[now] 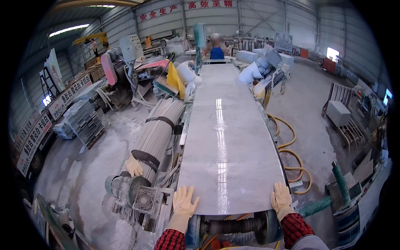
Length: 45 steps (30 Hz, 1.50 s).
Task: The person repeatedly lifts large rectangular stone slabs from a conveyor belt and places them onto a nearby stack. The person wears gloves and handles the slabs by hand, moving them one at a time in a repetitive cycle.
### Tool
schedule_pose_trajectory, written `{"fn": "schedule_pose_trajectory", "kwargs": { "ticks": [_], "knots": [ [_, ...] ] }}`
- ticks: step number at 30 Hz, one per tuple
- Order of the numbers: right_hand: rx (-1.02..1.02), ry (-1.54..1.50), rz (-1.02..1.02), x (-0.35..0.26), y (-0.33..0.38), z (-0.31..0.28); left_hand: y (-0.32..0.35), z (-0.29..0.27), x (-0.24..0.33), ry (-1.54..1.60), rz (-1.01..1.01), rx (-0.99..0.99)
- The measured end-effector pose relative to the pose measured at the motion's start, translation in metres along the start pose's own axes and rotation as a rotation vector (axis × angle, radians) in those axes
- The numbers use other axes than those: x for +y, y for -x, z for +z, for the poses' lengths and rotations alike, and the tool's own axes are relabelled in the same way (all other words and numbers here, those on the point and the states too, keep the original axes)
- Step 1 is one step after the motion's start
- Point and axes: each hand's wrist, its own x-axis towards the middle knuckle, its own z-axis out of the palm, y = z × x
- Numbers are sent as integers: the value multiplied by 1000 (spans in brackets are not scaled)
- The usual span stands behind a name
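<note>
A long, shiny grey stone slab (225, 137) lies flat on a machine and stretches far away from the two hands. The left hand (183, 203), in a pale glove, rests flat on the slab's near left corner, its grip spread wide. The right hand (281, 199), gloved too, lies on the near right corner, fingers spread. Just under both hands sits a dark roller (233, 227). Well beyond the hands, at the slab's far end, stands a person in blue (216, 48). A yellow hose (291, 154) curls on the floor to the right.
</note>
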Motion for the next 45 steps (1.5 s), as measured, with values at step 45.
{"fn": "schedule_pose_trajectory", "kwargs": {
  "ticks": [45],
  "knots": [
    [61,-64,-212,3,-37,-29,-3,15,2,-126,-51,25]
  ]
}}
